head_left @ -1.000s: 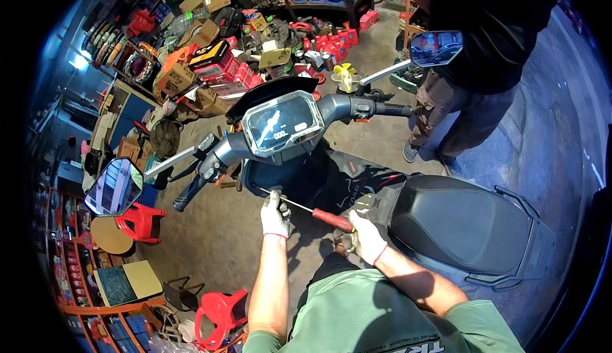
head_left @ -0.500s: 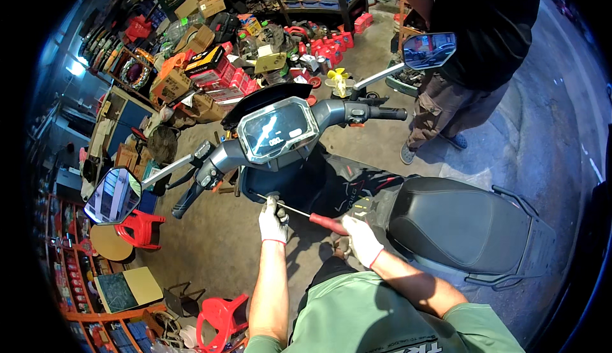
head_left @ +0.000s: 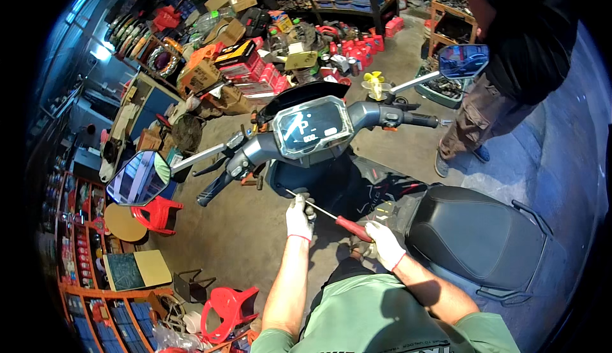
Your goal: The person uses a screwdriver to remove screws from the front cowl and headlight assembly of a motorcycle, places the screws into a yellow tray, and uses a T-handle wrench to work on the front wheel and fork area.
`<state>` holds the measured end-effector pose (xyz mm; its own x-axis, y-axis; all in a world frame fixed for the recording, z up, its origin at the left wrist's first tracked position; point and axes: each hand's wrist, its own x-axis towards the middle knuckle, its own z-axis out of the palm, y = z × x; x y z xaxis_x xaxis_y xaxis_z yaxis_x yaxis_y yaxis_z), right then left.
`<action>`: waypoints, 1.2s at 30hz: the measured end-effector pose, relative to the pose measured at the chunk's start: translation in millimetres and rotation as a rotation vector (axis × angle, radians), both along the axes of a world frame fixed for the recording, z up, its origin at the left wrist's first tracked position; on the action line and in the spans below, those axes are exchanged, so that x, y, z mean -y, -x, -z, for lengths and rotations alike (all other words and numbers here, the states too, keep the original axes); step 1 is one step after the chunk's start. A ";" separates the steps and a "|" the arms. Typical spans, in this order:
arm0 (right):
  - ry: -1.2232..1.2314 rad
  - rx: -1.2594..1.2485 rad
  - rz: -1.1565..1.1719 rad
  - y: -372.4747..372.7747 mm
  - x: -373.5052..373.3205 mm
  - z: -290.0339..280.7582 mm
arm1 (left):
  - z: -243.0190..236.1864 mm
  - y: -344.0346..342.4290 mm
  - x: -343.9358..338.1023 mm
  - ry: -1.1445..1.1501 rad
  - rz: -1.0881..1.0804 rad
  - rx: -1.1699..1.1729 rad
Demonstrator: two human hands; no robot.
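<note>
An electric scooter with a black seat stands across the view, its handlebar and lit display ahead of me. A long screwdriver with a red handle slants up and left toward the dark panel below the handlebar. My right hand, in a white work glove, is closed round its handle. My left hand, gloved too, has its fingers closed on the shaft near the tip. The tip lies at the panel's lower left edge; what it touches is too small to tell.
Another person in a black top stands beyond the scooter at right. Mirrors stick out on both sides. Boxes and red bottles crowd the far floor. At left are red stools and an orange-edged shelf.
The whole scene has shifted right in the view, and the display shows different symbols. Both hands keep their hold on the screwdriver, whose tip stays by the panel.
</note>
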<state>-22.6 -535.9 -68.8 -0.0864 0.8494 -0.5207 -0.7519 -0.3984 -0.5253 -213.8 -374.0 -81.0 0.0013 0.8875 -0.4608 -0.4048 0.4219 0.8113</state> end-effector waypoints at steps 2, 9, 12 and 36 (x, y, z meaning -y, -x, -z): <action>-0.099 0.191 -0.047 -1.9 5.5 2.2 | 0.1 0.7 6.2 0.009 -0.005 0.000; -0.204 0.457 -0.350 -13.6 35.0 23.6 | 11.5 -1.3 38.6 0.024 -0.152 0.146; -0.328 0.996 -0.336 -29.0 31.7 46.3 | 6.0 -1.1 47.9 0.042 -0.172 0.123; -0.118 1.523 0.030 -136.7 -135.6 -53.1 | 3.8 33.8 82.0 0.168 -0.136 0.102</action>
<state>114.1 -400.3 -15.7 0.4693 0.8826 -0.0271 0.5085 -0.2952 -0.8089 -247.5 -456.0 -84.8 -0.0591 0.7933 -0.6060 -0.5438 0.4835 0.6859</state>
